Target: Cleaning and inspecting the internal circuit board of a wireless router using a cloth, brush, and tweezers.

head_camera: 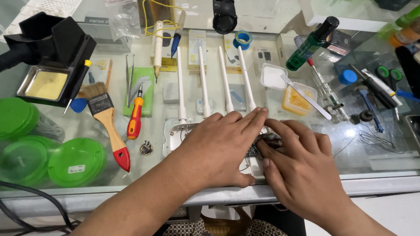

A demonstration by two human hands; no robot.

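Observation:
A white router with several upright-lying white antennas lies on the glass counter, its casing open. My left hand lies flat over the router body, fingers together, covering most of it. My right hand presses beside it at the right edge, fingertips on a small dark part and wires at the exposed circuit board. Which hand grips what is unclear; both rest on the device.
A wooden brush with red handle tip, an orange screwdriver, tweezers and loose screws lie left. Green lids sit far left. A green bottle, yellow paste tub, scissors and thin wire lie right.

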